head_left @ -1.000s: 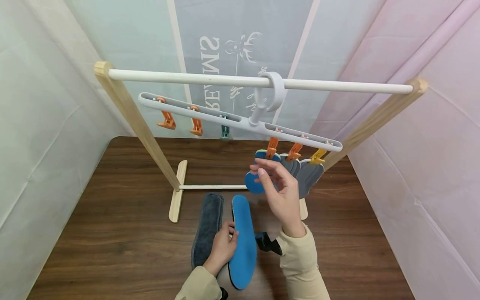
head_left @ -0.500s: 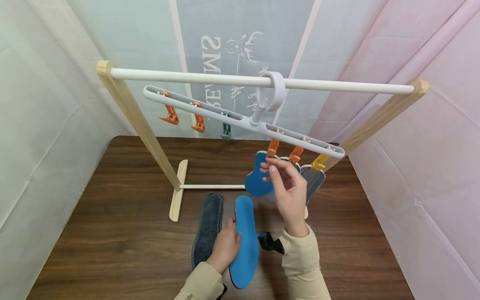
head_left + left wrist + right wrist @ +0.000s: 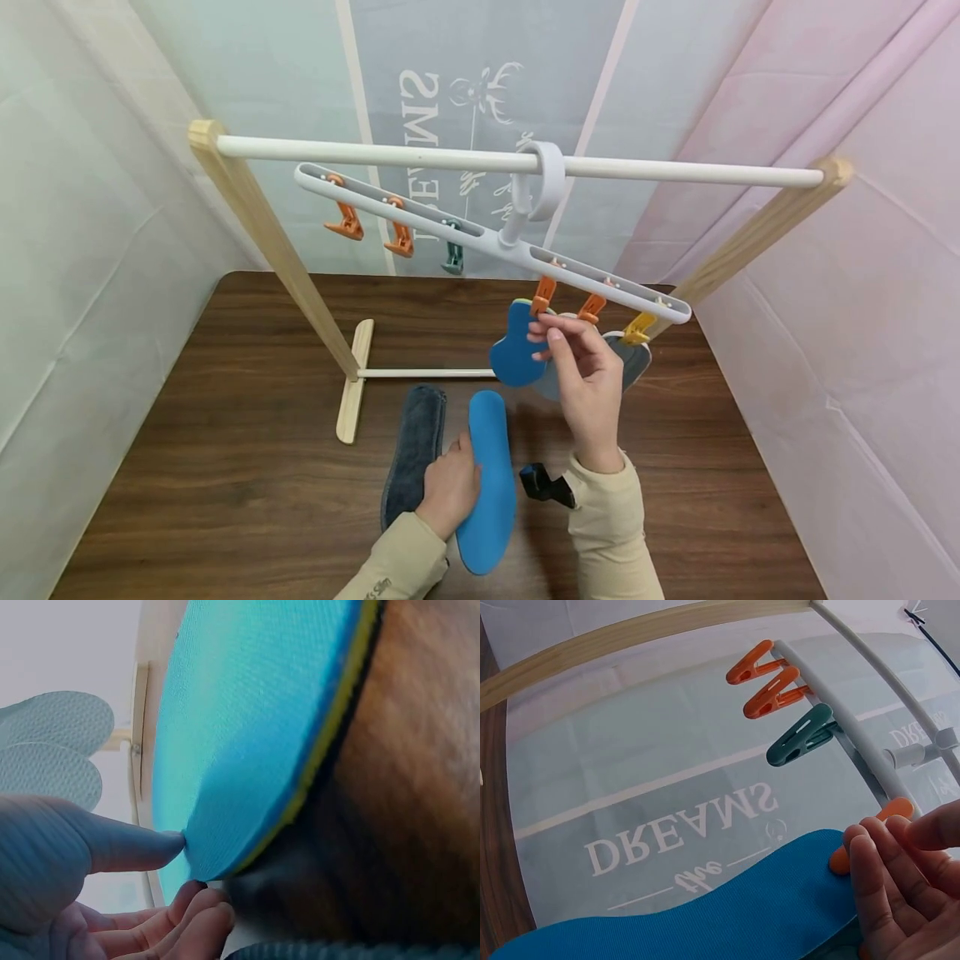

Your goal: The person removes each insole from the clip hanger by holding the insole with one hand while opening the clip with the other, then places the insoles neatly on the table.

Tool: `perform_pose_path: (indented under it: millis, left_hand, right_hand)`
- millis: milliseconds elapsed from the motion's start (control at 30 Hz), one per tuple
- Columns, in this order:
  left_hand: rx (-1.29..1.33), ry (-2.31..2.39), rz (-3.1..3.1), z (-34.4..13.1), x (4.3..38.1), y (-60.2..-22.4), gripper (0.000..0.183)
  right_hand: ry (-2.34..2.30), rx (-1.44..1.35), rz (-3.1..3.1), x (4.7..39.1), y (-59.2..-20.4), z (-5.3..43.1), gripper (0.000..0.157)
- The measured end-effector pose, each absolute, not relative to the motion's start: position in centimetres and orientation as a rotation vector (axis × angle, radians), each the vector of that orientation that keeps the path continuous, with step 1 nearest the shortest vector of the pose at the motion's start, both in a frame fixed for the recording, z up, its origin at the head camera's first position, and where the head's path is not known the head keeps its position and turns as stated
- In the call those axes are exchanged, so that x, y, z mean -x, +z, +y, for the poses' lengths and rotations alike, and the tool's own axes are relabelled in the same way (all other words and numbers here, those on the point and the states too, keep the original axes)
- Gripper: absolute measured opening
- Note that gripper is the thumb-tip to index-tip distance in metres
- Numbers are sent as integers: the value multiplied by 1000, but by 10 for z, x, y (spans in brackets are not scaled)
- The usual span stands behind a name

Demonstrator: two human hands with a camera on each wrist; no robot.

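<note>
My left hand (image 3: 452, 487) pinches the edge of a blue insole (image 3: 489, 483) lying on the table, thumb on top and fingers at its underside in the left wrist view. A fuzzy dark grey insole (image 3: 415, 450) lies left of it. My right hand (image 3: 588, 387) is raised, its loosely bent fingers right at the edge of a second blue insole (image 3: 516, 354). That insole hangs from an orange clip (image 3: 543, 294) on the white hanger (image 3: 498, 247). Behind my right hand, a grey insole (image 3: 630, 357) hangs from a yellow clip (image 3: 640, 327); another is mostly hidden.
The hanger hooks over the white rail (image 3: 337, 152) of a wooden stand and tilts down to the right. Two orange clips and a green clip (image 3: 453, 250) hang unloaded on its left half. A printed curtain (image 3: 652, 787) stands behind, and fabric walls flank the table (image 3: 225, 467).
The hanger has swung, its left end rising and shifting right. My right hand has moved slightly right from over the hanging blue insole. The blue insole on the table has shifted slightly right.
</note>
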State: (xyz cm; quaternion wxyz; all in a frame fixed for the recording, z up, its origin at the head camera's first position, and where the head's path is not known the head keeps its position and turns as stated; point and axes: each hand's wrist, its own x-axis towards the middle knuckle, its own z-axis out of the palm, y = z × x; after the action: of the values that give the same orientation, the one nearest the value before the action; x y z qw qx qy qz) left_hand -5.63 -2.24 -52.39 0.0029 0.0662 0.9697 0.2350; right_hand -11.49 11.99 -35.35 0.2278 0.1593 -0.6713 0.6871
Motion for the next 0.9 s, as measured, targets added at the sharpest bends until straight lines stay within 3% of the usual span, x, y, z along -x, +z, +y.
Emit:
perform_pose_path:
  millis: [367,700,900]
  left_hand:
    - [-287,752,3102,-26,70,-521,47]
    - [-394,1504,2904,-29,116,-464,61]
    - [-514,1679,2759,-29,141,-439,71]
  right_hand:
    - [1887,-449,-1847,114,-352,120,24]
    - [1851,-469,-1849,114,-349,121,25]
    - [1781,-454,-1843,114,-345,123,22]
